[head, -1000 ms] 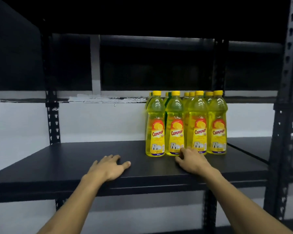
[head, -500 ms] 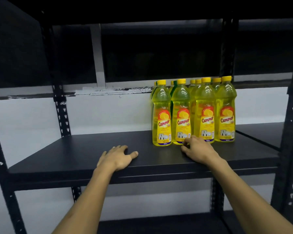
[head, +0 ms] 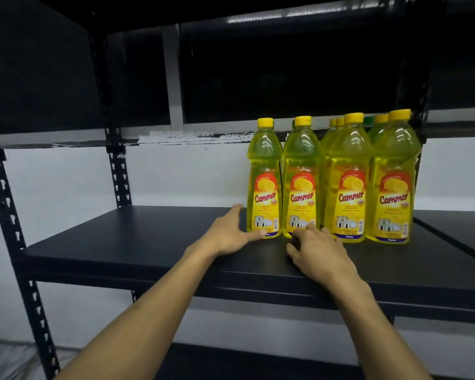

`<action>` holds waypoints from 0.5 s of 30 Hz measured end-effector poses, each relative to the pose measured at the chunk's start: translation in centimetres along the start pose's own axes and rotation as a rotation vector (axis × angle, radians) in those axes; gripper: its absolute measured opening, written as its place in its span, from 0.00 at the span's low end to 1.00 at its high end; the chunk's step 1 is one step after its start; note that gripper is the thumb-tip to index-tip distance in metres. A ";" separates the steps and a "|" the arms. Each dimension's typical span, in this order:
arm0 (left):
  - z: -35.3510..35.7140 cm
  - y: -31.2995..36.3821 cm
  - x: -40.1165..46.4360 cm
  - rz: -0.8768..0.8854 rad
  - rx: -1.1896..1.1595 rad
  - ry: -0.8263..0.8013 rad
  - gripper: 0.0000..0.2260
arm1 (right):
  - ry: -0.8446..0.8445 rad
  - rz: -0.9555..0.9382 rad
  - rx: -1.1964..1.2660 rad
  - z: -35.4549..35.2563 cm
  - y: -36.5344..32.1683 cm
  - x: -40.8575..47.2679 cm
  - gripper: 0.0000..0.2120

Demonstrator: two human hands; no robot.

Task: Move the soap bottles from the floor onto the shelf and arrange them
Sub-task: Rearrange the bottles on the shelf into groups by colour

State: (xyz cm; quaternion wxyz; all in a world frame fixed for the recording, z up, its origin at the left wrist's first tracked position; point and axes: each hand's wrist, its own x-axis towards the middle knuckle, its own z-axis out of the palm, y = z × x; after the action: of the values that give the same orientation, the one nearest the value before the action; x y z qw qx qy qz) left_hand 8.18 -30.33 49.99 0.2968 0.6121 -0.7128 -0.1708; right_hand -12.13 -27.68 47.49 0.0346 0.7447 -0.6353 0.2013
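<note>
A black metal shelf [head: 148, 242] stands against a white wall [head: 66, 182]. Yellow soap bottles [head: 348, 182] stand upright in rows on its right part. The left hand [head: 231, 234] lies flat, fingers straight, thumb touching the base of the leftmost bottle [head: 264, 182]. The right hand [head: 316, 253] rests with fingers curled against the second bottle [head: 302, 182]; whether it grips cannot be told.

Yellow soap bottles [head: 327, 179] stand upright on the black shelf [head: 148, 242], toward its right — four in the near row with red-and-yellow "Cammer" labels facing out, yellow caps on; more bottles stand behind them.
</note>
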 end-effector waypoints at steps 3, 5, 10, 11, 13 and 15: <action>1.6 1.7 2.4 -0.006 -0.247 0.060 0.35 | 0.012 -0.034 0.010 -0.1 0.0 -0.1 0.18; 2.2 1.5 3.3 -0.021 -0.322 0.100 0.31 | 0.018 -0.066 0.068 -0.2 -0.1 0.1 0.19; 0.7 -1.0 3.4 0.060 -0.340 -0.013 0.29 | 0.113 -0.057 0.522 -0.4 -2.0 1.5 0.28; 0.1 -1.7 3.0 0.080 -0.348 -0.054 0.29 | 0.124 -0.041 0.588 -0.4 -2.9 2.1 0.32; -1.2 -2.8 2.1 0.122 -0.388 -0.135 0.28 | 0.106 -0.033 0.747 0.0 -5.0 3.6 0.34; -2.5 -4.2 1.0 0.143 -0.398 -0.176 0.26 | 0.063 -0.034 0.917 0.6 -7.2 4.9 0.31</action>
State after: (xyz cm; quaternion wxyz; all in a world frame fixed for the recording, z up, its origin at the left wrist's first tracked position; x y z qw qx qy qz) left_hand 12.88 -31.81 49.58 0.3596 0.4723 -0.7296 -0.3395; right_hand -4.49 -31.09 50.11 -0.2759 0.6869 -0.4673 0.4835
